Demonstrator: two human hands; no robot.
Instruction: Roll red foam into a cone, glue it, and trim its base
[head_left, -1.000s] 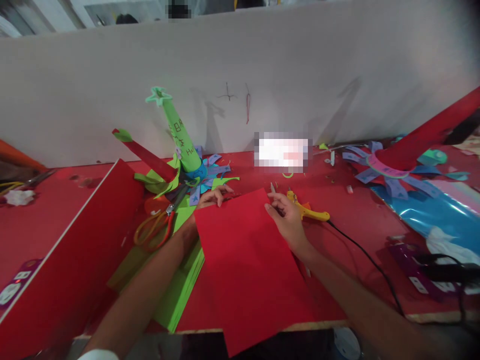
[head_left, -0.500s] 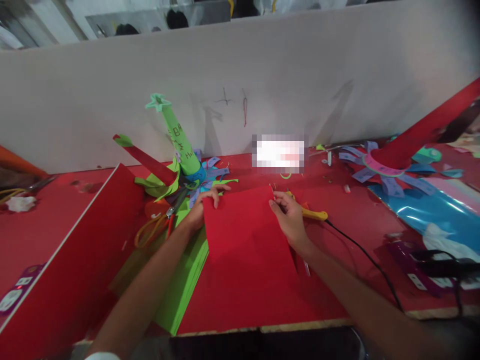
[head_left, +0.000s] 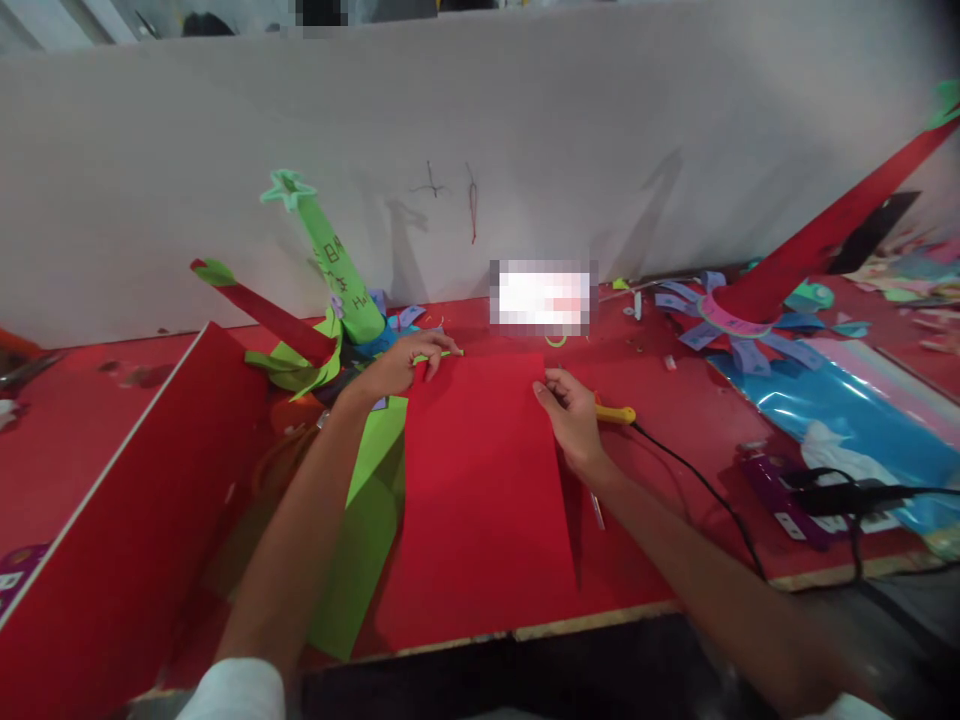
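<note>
A red foam or paper sheet [head_left: 480,480] lies before me, nearly the same colour as the table under it. My left hand [head_left: 409,365] is closed on its far left corner, fingers bent over the far edge. At the far right corner, my right hand [head_left: 571,412] pinches the edge between thumb and fingers. Green sheets [head_left: 360,550] lie beneath my left forearm, partly hidden by the red one. Just right of my right hand is a yellow-handled corded tool [head_left: 616,413], its front end hidden behind the hand.
Red [head_left: 270,315] and green [head_left: 341,265] paper cones stand at back left, another red cone [head_left: 810,235] at right. A red board [head_left: 150,500] stands along the left. At right are a purple power strip [head_left: 787,495] and blue plastic packet [head_left: 817,420]. A grey partition [head_left: 540,140] rises behind.
The view has shifted a little to the right and down. My left hand has moved slightly farther up along the sheet's far edge; both hands keep hold of the sheet.
</note>
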